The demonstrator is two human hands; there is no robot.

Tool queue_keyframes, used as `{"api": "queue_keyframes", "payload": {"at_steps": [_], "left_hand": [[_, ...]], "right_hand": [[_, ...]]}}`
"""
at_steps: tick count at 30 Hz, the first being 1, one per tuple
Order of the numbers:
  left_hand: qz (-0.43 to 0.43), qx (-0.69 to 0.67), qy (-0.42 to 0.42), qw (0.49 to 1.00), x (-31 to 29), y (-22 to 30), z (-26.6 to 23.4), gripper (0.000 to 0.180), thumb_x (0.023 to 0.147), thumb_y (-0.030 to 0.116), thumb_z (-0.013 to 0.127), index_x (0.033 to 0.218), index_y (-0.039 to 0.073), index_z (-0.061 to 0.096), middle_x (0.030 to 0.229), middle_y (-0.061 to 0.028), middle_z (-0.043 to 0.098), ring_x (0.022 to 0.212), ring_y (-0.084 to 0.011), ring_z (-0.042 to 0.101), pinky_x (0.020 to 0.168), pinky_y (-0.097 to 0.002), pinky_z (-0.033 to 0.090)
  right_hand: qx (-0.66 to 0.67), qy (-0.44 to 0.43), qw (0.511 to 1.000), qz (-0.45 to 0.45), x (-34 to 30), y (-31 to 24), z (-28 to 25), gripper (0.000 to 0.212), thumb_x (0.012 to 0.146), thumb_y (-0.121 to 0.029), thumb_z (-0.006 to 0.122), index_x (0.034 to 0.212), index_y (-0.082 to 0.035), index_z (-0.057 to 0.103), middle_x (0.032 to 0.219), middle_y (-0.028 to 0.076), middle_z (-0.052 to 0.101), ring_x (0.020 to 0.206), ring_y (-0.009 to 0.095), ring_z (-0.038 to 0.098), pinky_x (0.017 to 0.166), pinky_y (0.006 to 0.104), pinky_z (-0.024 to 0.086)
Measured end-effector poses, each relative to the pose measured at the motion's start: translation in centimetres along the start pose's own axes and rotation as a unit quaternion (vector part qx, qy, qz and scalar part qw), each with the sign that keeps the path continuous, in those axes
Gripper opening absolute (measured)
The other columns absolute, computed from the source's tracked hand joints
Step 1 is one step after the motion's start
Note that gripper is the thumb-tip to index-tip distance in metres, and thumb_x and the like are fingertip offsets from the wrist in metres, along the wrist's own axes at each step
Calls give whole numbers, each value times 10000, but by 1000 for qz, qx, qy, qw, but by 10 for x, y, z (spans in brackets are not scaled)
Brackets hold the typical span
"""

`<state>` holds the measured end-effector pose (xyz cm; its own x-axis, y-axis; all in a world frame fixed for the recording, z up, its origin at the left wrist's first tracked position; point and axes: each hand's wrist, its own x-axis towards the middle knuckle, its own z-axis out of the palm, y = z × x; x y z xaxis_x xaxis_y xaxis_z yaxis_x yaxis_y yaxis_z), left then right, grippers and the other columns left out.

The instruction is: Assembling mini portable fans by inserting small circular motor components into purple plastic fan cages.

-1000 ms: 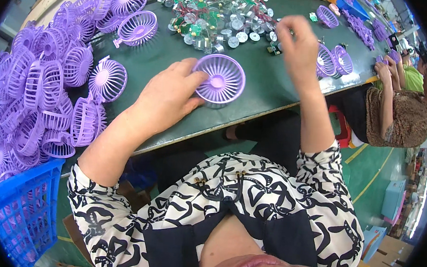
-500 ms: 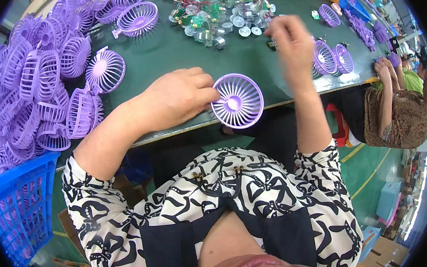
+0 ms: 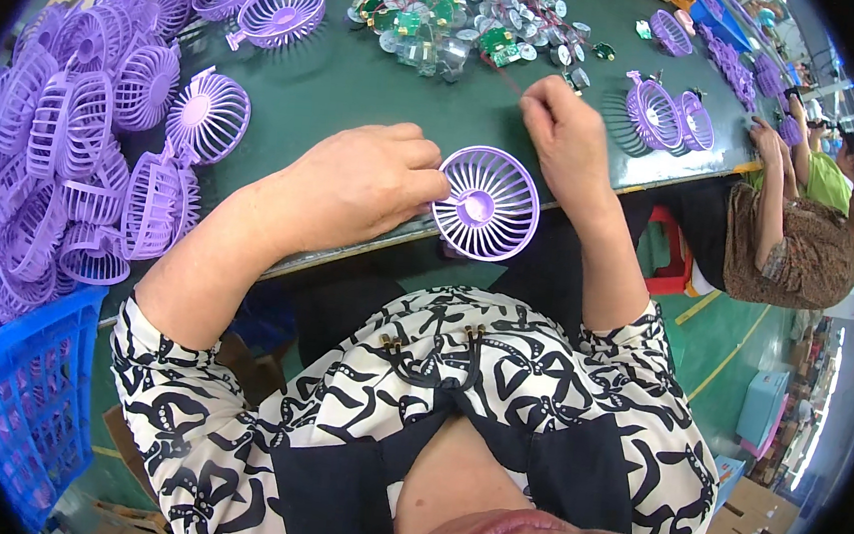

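Note:
Near the front edge of the table, my left hand (image 3: 379, 178) is closed on the rim of a round purple fan grille (image 3: 475, 208), whose slatted bowl faces up. My right hand (image 3: 566, 137) is pinched on a thin red wire (image 3: 503, 76) that runs back toward a small green circuit board (image 3: 501, 49) at the edge of the pile. In that pile, several boards, round silver motors (image 3: 452, 56) and red wires lie tangled together on the far side of the green table (image 3: 330, 94).
A tall heap of purple grilles (image 3: 62, 128) fills the left, above a blue plastic crate (image 3: 35, 407). Two joined grilles (image 3: 659, 117) lie on the table to the right. Beyond them, co-workers (image 3: 790, 245) sit along the table; a red stool (image 3: 671, 251) stands below.
My right hand has come down and nearer from the far side of the table, with a red wire now in its fingers. In the left hand, the grille stays held.

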<state>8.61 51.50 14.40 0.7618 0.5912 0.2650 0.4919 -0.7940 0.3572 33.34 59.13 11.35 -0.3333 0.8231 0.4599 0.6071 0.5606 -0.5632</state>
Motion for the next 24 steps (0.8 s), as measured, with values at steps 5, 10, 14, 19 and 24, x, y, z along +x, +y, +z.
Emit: {"api": "queue_keyframes", "payload": {"at_steps": [5,10,14,19,24], "left_hand": [[-8,-1,18,1000,-4,3,2,246,772,66,700,1006,56,626,960,-102,611,921,-311,591,765,-413,511],[-8,-2,4,1000,-4,2,1,252,766,64,704,1006,55,628,956,-103,610,915,-310,589,766,-410,509],[6,-14,6,1000,-1,2,2,250,767,65,702,1004,54,625,954,-104,608,910,-313,589,761,-412,508],[-5,-5,8,1000,-4,2,-1,231,763,61,701,978,59,618,953,-99,604,901,-311,587,746,-412,504],[-2,-7,2,1000,-1,1,-2,229,760,57,702,971,58,615,947,-98,604,897,-309,587,738,-413,501]], "right_hand": [[78,174,977,-99,29,-16,-23,62,915,-62,641,913,-6,616,709,56,569,608,104,503,571,258,431],[35,141,979,-140,12,-18,-24,61,870,-30,668,907,-18,622,749,79,599,613,174,562,588,286,463],[-92,24,988,-125,-21,-5,-4,103,817,-47,687,888,-39,613,808,116,620,751,312,632,643,382,508],[-130,-43,982,-128,-23,-13,-19,258,788,-178,744,990,-51,646,981,86,613,930,304,587,795,412,484],[-123,-53,991,-20,-43,-10,-38,323,798,-205,758,1053,-42,643,941,100,611,879,301,606,749,401,499]]}}
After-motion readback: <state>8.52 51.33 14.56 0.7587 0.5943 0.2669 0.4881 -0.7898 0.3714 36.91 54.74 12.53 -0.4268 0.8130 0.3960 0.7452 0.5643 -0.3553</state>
